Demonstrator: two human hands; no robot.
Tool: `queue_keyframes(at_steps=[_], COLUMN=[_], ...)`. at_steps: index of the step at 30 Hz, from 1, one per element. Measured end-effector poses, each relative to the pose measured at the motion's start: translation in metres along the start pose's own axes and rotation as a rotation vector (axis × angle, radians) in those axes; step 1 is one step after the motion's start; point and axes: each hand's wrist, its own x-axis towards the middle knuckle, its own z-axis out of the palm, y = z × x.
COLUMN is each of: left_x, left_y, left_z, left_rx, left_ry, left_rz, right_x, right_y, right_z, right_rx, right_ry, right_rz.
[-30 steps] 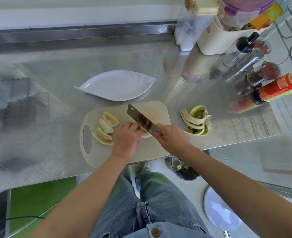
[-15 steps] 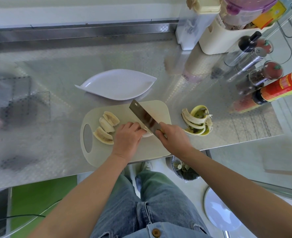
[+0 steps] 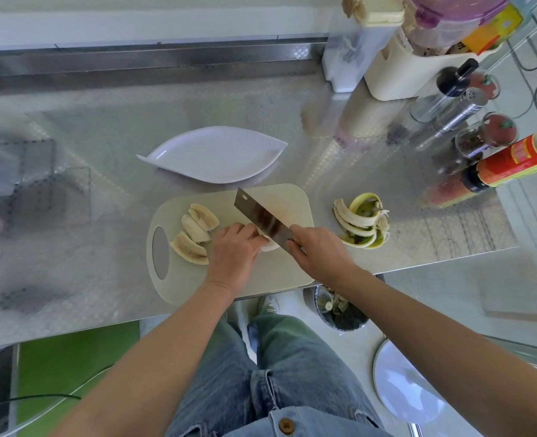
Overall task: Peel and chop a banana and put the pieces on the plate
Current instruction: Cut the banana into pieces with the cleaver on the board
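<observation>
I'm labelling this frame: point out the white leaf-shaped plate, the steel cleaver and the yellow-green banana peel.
white leaf-shaped plate (image 3: 216,156): head view, bare ribbed middle.
steel cleaver (image 3: 263,217): head view, flat of the blade.
yellow-green banana peel (image 3: 353,219): head view, pale inner strip.

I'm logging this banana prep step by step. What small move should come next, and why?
Probably bring the steel cleaver down through the pale banana stub. The right grip holds the blade angled over it, the left grip pins it to the cream cutting board, and three cut pieces lie beside it while the white leaf-shaped plate holds none.
</observation>
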Motion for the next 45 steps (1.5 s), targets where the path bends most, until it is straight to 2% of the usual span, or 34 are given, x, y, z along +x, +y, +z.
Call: queue_keyframes(at_steps=[10, 19, 28, 45], left_x=[0.0, -0.009, -0.006, -0.004], left_y=[-0.001, -0.012, -0.008, -0.01], left_z=[0.001, 0.004, 0.0, 0.001], left_rx=[-0.014, -0.092, -0.105, -0.097], left_ry=[-0.001, 0.055, 0.069, 0.054], left_rz=[0.008, 0.027, 0.02, 0.009], right_x=[0.005, 0.001, 0.004, 0.007], right_y=[-0.003, 0.002, 0.0, -0.005], right_z=[0.013, 0.01, 0.002, 0.014], right_rx=[-0.029, 0.112, 0.009, -0.002], right_ry=[-0.049, 0.044, -0.03, -0.062], right_rz=[0.034, 0.084, 0.042, 0.037])
